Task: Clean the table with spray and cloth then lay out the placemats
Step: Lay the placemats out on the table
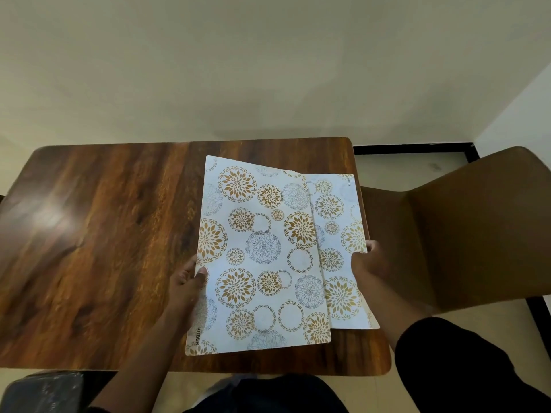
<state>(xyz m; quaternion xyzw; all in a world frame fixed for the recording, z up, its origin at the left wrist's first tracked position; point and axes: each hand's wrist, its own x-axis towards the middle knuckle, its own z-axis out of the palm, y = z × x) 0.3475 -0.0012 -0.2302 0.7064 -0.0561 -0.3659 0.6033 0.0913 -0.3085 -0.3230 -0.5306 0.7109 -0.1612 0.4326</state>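
Two floral placemats overlapped on the R half of the wooden table [98, 234] — the left hand [186, 289] pinched the top placemat [262, 251] at its L edge, thumb on top; the right hand [371, 268] gripped the lower placemat [340, 263] at its R edge, beside a brown chair [477, 234].

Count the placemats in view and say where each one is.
2, possibly more. The top mat lies over the table's right half, held by the left hand. The lower mat sticks out to its right, held by the right hand. Others may hide beneath.
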